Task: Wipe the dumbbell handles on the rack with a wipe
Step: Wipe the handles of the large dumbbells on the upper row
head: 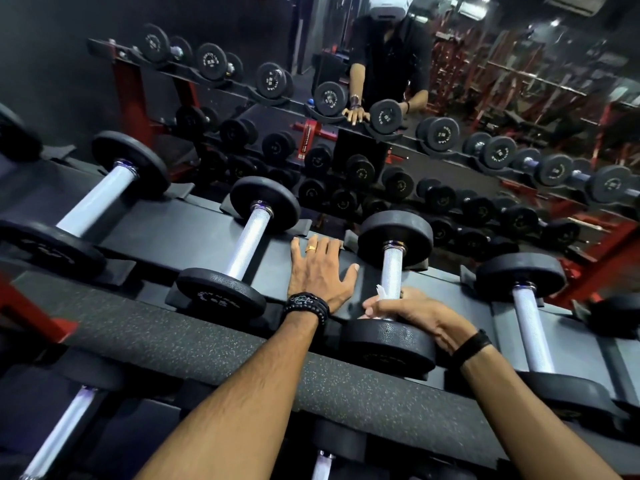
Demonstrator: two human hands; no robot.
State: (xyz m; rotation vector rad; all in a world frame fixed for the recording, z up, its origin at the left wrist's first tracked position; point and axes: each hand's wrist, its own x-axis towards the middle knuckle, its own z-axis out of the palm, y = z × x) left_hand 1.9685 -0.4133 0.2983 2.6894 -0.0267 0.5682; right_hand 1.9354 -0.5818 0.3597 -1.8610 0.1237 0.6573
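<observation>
White wipe (381,292) mostly hidden in right hand's (412,311) grip on handle (393,271); left hand (320,275) flat.

Dumbbell (393,282): black round heads, knurled silver handle (392,271), lying in a cradle on the top shelf of the rack (194,230), between two like dumbbells. Wipe (381,292): white, crumpled, wrapped against the handle's near end, mostly hidden.

Embossed lettering marks the dumbbell end plates (221,295) and their mirrored twins (385,116), but it's too blurred and dark here to read a word.
</observation>
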